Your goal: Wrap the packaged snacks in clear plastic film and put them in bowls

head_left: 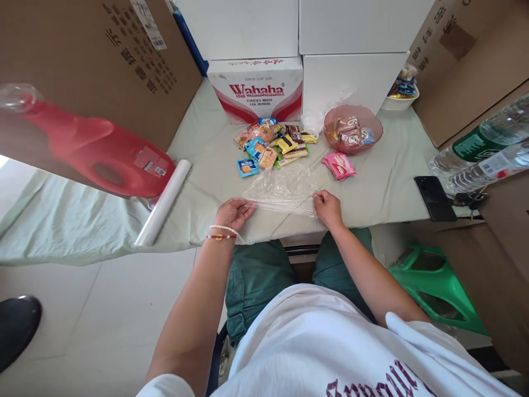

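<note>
A clear plastic bag [285,190] is stretched flat between my two hands near the table's front edge. My left hand [235,212] pinches its left end; a white bead bracelet and a red one circle that wrist. At the right end my right hand [328,208] is closed on the bag's edge. Beyond the bag lies a pile of wrapped snacks [285,144] in several colours. A pink snack packet [339,166] rests just past my right hand, in front of a reddish clear bowl [352,129] with wrapped snacks inside.
A white plastic roll [163,204] and a large red jug [111,149] stand at left. White boxes, including a Wahaha carton [258,91], line the back. At right are a black phone [435,198], water bottles [483,143] and, below, a green stool [442,286].
</note>
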`<state>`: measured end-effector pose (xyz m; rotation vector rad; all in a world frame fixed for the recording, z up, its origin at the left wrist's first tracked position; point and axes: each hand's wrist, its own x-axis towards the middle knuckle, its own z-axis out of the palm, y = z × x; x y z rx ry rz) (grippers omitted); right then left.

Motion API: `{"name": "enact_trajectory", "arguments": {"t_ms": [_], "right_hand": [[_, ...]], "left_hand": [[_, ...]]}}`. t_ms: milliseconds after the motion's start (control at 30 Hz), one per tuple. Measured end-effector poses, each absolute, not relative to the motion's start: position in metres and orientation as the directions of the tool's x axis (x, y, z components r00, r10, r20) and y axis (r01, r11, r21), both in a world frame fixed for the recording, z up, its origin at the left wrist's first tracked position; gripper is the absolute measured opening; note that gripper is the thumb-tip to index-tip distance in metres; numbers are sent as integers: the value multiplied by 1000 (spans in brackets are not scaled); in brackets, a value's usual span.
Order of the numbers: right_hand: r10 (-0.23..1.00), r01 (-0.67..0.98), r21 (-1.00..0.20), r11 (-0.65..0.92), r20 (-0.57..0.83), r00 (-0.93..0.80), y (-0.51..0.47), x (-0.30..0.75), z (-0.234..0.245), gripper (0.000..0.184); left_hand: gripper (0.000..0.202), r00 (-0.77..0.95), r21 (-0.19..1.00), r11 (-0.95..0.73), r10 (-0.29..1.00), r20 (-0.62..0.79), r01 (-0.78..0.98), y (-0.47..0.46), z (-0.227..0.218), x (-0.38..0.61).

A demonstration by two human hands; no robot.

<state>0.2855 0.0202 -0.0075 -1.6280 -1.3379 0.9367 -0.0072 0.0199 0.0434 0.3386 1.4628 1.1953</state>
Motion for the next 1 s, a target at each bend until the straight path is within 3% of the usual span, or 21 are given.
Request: {"name": "enact_trajectory", "arguments": {"t_ms": [200, 267, 333, 400, 433, 500, 600, 767, 900, 1000], "right_hand": [[988, 439, -898, -33, 37, 152, 15, 286, -15, 27], [989, 458, -889, -14, 57, 140, 13, 286, -17, 29], [990, 472, -882, -11, 58, 130, 11, 287, -18, 30], [991, 490, -872, -7, 58, 118, 10, 287, -17, 31], [992, 498, -867, -3, 61, 111, 10, 287, -16, 31], [992, 510, -860, 5, 68, 105, 9, 287, -14, 31], [990, 521, -853, 4, 77, 118, 8, 286, -11, 32], [987, 536, -844, 28, 108, 119, 6, 284, -8, 34], [989, 520, -853, 29, 101, 110, 6, 284, -7, 33], [990, 515, -857, 11, 81, 115, 6, 285, -7, 32]], "left_hand": [[28, -469, 897, 413, 767, -437, -159, -2, 40, -37], [26, -566, 935, 354, 763, -311, -36, 7, 44, -44], [17, -612, 946, 265, 785, -97, 189, 27, 51, -43], [9, -542, 862, 199, 834, 100, 465, 52, 56, -32], [13, -481, 797, 202, 868, 124, 570, 64, 57, -22], [26, -347, 687, 225, 937, 42, 691, 86, 53, -1], [28, -276, 630, 227, 961, -20, 743, 106, 42, 21], [30, -362, 596, 258, 930, 59, 760, 114, 33, -1], [26, -392, 566, 302, 919, 40, 767, 105, 32, -24], [24, -367, 545, 190, 900, 236, 816, 86, 34, -23]]}}
